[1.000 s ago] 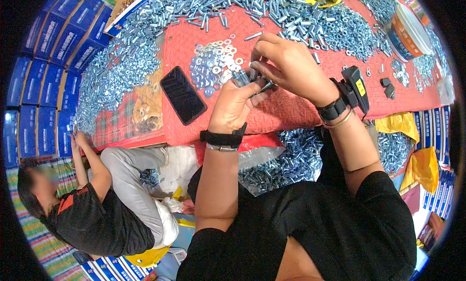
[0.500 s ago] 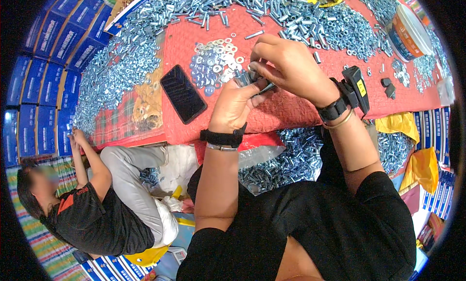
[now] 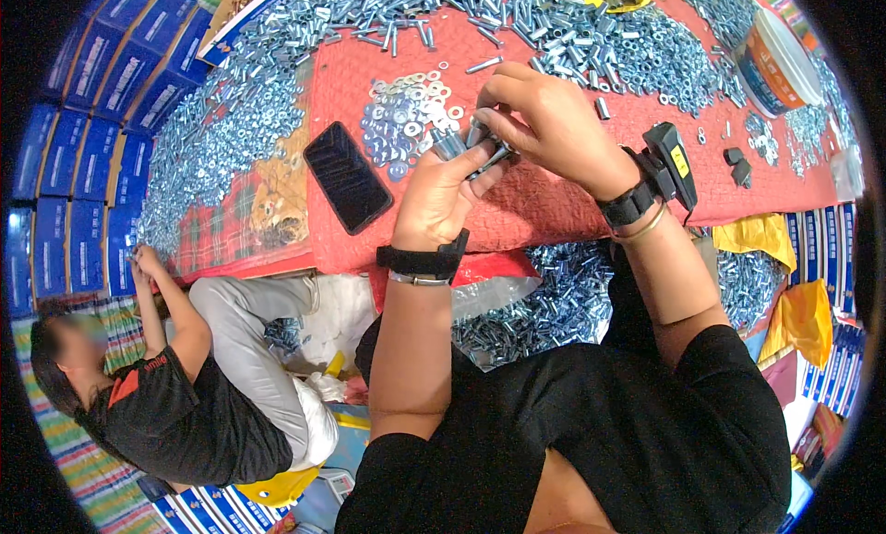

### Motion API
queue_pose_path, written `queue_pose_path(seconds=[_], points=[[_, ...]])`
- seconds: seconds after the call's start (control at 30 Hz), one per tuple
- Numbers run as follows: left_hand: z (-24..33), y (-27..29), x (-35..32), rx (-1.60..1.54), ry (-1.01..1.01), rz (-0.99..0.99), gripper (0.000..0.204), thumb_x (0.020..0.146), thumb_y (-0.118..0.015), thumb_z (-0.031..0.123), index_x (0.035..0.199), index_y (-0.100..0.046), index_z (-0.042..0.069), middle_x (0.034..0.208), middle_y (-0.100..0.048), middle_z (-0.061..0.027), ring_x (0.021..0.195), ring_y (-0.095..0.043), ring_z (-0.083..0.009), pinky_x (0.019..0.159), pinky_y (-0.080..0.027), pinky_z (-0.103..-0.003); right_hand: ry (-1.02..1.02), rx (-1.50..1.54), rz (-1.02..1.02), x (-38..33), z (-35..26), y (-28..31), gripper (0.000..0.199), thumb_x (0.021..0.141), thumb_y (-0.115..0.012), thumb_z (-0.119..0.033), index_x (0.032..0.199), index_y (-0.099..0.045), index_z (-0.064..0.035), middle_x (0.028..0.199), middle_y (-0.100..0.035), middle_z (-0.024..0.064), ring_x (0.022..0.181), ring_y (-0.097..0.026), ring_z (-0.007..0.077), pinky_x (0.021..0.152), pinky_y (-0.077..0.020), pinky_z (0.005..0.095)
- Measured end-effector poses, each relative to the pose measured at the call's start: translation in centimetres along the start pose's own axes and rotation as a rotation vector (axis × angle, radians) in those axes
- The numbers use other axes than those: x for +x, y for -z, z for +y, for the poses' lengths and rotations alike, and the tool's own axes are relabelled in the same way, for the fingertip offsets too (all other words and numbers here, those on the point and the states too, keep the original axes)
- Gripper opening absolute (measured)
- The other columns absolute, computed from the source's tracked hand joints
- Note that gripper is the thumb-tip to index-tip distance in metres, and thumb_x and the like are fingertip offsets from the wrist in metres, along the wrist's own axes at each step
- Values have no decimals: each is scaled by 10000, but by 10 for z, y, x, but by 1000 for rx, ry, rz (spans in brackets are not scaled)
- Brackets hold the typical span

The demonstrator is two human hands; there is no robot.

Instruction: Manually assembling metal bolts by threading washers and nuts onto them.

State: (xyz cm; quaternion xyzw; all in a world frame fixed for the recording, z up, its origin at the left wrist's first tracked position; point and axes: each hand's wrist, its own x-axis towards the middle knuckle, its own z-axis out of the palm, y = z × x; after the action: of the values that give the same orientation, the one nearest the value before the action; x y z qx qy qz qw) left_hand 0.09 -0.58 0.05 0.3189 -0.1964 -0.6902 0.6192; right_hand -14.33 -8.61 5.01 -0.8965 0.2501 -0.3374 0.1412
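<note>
My left hand is closed around several silvery expansion bolts, held above the red cloth between the washers and my right hand. Their ends stick out past the thumb and fingers. My right hand reaches in from the right, its thumb and fingers pinched together at the far end of the bunch. What sits between those fingertips is mostly hidden, though it appears to be one of the bolts. A loose pile of flat washers lies just beyond my left hand. A black phone rests left of it.
Heaps of bolts and nuts cover the far side of the red cloth. A white bucket stands at the right. Blue boxes are stacked at the left, near a seated person. More bolts lie below the table edge.
The left hand has shifted slightly left and turned, so the bolts in it show more clearly. The right hand has moved only a little, its fingers still at the bunch.
</note>
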Motion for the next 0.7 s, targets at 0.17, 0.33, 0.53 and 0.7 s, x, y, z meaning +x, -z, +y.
queue_pose_path(seconds=[0.17,0.33,0.53,0.7], points=[[-4,3,1,-8,3,24,222,866,-576,0,1086,-563,17,1043,-631,-82,946,-639,-193,839,-554,-329,-8,11,-6,-2,6,-3,128,825,-613,-149,851,-588,-27,764,-558,116,693,-588,287,606,-466,354],[0,10,4,-59,23,35,202,868,-573,-10,1070,-564,-3,1038,-627,-97,930,-644,-203,799,-574,-300,-111,155,98,0,23,4,209,831,-613,-239,849,-656,-35,717,-613,121,659,-616,250,583,-469,364],[1,13,7,-154,-9,87,186,877,-563,-11,1063,-556,-18,1028,-625,-106,921,-644,-215,787,-580,-273,-434,708,-79,-7,22,7,289,811,-693,-246,913,-668,24,691,-640,36,614,-557,70,548,-457,251],[-2,12,9,-187,-34,75,191,885,-557,-4,1075,-550,-21,1030,-624,-106,925,-641,-217,794,-577,-269,-451,609,-45,-9,21,-8,190,766,-690,-138,881,-693,13,759,-690,94,683,-645,116,621,-509,258]])
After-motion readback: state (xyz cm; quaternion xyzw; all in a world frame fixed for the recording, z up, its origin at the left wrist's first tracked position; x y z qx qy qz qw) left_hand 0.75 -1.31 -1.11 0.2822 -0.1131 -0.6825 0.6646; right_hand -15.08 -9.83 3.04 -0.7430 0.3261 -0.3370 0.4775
